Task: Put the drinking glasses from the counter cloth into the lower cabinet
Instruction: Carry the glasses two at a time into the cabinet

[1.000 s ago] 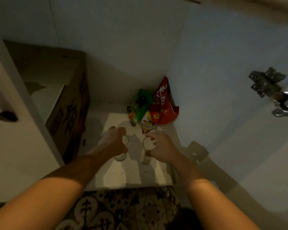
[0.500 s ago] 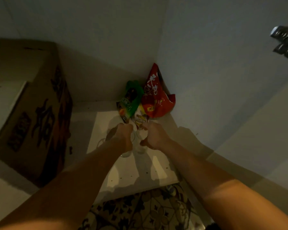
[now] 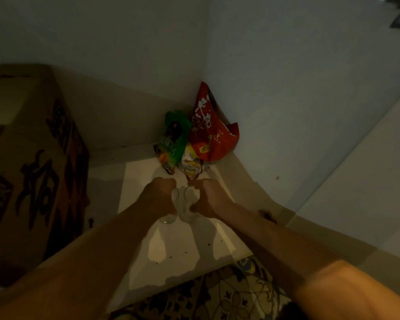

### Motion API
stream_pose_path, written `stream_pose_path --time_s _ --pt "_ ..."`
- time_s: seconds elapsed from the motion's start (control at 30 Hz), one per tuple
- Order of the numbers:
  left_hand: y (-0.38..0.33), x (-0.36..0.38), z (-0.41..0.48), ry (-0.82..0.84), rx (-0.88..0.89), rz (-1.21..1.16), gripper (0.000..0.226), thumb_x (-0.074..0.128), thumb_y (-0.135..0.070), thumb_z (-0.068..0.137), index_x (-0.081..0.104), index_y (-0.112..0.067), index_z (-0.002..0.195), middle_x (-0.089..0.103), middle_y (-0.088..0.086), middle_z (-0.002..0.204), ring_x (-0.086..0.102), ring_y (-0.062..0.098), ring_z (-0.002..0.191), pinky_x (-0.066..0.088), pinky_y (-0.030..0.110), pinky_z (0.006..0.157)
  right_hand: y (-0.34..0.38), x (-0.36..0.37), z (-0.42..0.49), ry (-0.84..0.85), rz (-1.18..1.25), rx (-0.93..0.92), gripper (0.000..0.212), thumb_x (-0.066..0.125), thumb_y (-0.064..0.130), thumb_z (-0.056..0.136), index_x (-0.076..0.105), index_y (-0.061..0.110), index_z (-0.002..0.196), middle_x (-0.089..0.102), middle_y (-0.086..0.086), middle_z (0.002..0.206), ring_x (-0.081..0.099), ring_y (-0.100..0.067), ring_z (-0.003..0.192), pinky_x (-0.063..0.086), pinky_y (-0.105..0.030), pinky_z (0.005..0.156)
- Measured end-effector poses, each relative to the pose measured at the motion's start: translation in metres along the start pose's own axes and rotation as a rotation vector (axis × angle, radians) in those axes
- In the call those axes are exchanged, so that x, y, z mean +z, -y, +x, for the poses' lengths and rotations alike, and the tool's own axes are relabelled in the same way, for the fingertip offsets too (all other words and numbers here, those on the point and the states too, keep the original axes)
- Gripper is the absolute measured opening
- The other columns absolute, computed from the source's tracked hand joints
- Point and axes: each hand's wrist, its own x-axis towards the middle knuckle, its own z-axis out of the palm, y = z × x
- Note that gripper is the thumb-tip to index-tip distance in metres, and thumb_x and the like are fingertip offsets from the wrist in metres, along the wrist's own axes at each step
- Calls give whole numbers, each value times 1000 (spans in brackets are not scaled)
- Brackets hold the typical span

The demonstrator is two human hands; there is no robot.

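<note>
Both my arms reach into the dim lower cabinet. My left hand (image 3: 158, 196) is wrapped around a clear drinking glass (image 3: 171, 212), whose base shows below my fingers on the white cabinet floor (image 3: 180, 248). My right hand (image 3: 209, 198) grips a second clear glass (image 3: 187, 205) right beside the first. The two glasses stand side by side, almost touching, just in front of the snack bags. My fingers hide most of each glass.
A red snack bag (image 3: 209, 135), a green one (image 3: 174, 137) and a yellow-white one (image 3: 191, 166) lean in the back right corner. A brown printed cardboard box (image 3: 36, 162) fills the left side. Patterned floor tile (image 3: 217, 294) lies below the cabinet's front edge.
Both hands have moved deeper into the cabinet and closer together, carrying the glasses towards the snack bags. The view has shifted forward and the door hinge has slid out at the top right.
</note>
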Motion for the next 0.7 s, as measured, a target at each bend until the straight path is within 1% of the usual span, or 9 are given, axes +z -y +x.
stream_pose_path --time_s 0.1,0.23,0.3,0.4,0.47,0.57,0.63,0.7 --pt "2 -1 7 9 12 -4 71 92 -28 61 57 -20 123 54 10 125 57 28 113 51 37 93 -2 5 5 1 7 10 67 82 22 75 54 12 135 57 -12 134 54 -29 122 44 -36 100" --pt "7 2 21 13 32 -14 70 91 -25 63 58 -19 124 56 10 125 58 28 113 52 34 90 0 9 15 10 24 93 73 82 24 76 48 17 140 52 -8 139 49 -25 126 42 -31 99" --pt "10 6 28 16 52 -11 70 91 -26 62 58 -18 124 56 10 125 58 28 113 51 33 88 1 13 17 15 16 94 70 80 22 77 48 16 139 54 -7 137 51 -25 124 43 -30 97" --pt "10 9 33 30 48 19 71 90 -29 63 57 -18 125 56 10 125 57 28 114 51 33 88 2 17 18 -22 2 61 55 80 20 77 59 11 127 62 -11 125 57 -29 116 47 -35 95" --pt "10 12 33 21 29 30 69 89 -29 66 56 -18 126 55 10 125 58 28 115 51 33 88 3 18 17 -55 11 60 47 78 19 79 62 6 121 63 -14 121 58 -31 113 47 -39 94" --pt "11 16 36 4 35 33 68 87 -29 67 55 -16 124 54 11 126 56 27 116 50 33 89 5 22 18 -107 44 42 45 77 17 78 62 5 119 63 -16 120 58 -32 112 47 -40 93" --pt "14 18 36 19 39 39 68 87 -30 67 54 -15 124 52 11 127 55 28 118 50 34 92 5 25 20 -128 53 7 41 76 15 78 64 5 116 64 -16 116 59 -32 109 47 -39 89" --pt "16 19 35 28 19 36 65 87 -30 68 54 -15 123 53 11 126 56 29 116 50 34 91 6 27 21 -137 73 -6 39 73 13 80 63 4 116 63 -16 117 57 -32 110 46 -38 89"
